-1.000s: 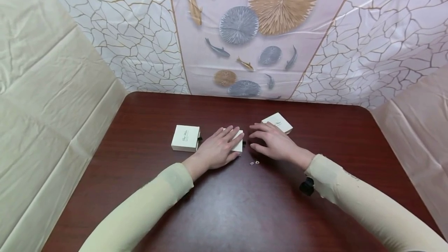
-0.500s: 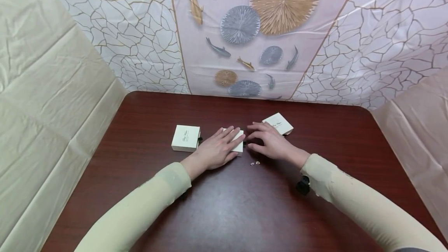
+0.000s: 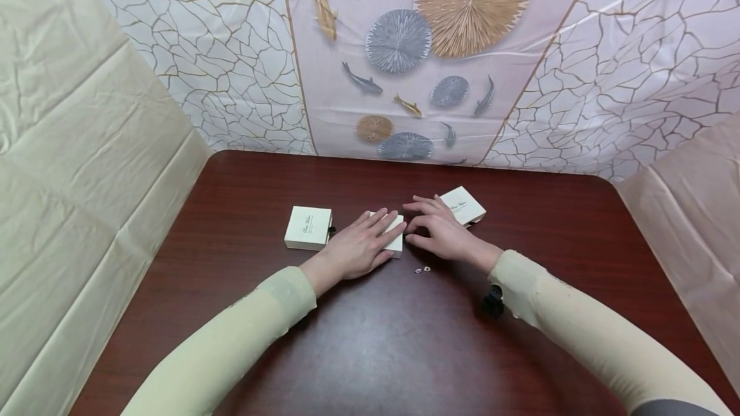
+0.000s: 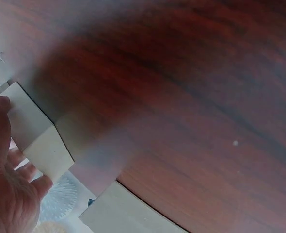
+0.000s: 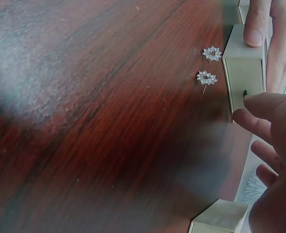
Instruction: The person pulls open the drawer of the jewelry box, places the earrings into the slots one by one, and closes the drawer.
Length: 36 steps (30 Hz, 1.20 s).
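A small white jewelry box [image 3: 396, 246] lies at mid-table under my left hand [image 3: 360, 246], which holds it with fingers spread over the top and the thumb along the near side. My right hand [image 3: 444, 234] is at the box's right end. In the right wrist view, its thumb and index finger pinch at the short black pull tab [image 5: 245, 93] on the box's end face; the fingertips partly hide the tab. Two sparkling flower-shaped stud earrings, one [image 5: 212, 53] beside the other [image 5: 207, 77], lie on the table close to the box.
Another white box [image 3: 308, 228] with lettering and a black tab stands left of my left hand. A third box [image 3: 464, 205] sits turned at an angle behind my right hand. The dark red wooden table [image 3: 370, 352] backs onto a patterned cloth [image 3: 399, 95].
My right hand has moved left to the held box, its thumb and index finger closing in at the tab. The left hand stays on the box. The earrings have not moved.
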{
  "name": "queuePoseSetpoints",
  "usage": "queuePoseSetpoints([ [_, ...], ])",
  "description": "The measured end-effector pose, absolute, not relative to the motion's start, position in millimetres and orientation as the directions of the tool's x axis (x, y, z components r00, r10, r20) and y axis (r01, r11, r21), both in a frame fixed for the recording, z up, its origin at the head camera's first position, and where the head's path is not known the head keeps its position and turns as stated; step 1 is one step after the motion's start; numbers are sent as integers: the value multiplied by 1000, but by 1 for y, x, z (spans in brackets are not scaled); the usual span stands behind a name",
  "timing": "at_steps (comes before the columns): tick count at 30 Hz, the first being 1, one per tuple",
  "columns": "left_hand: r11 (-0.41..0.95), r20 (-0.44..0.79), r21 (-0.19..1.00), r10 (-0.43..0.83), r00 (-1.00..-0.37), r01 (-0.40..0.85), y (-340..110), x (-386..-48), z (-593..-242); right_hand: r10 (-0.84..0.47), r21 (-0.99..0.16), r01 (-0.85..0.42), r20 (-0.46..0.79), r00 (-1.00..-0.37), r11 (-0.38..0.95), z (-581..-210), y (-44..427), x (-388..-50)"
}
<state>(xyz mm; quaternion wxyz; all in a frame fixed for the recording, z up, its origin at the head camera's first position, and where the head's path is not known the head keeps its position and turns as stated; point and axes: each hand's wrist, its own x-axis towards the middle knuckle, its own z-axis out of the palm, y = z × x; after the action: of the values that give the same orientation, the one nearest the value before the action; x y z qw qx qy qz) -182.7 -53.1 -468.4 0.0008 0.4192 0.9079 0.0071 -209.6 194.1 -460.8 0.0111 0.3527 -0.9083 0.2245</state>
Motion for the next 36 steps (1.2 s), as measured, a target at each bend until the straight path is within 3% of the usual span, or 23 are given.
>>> queuePoseSetpoints([
  [36,664,-2,21,747,-665,747,-52,-181,-469,-618,-357,-629,160,-770,691,-456,205,-204],
])
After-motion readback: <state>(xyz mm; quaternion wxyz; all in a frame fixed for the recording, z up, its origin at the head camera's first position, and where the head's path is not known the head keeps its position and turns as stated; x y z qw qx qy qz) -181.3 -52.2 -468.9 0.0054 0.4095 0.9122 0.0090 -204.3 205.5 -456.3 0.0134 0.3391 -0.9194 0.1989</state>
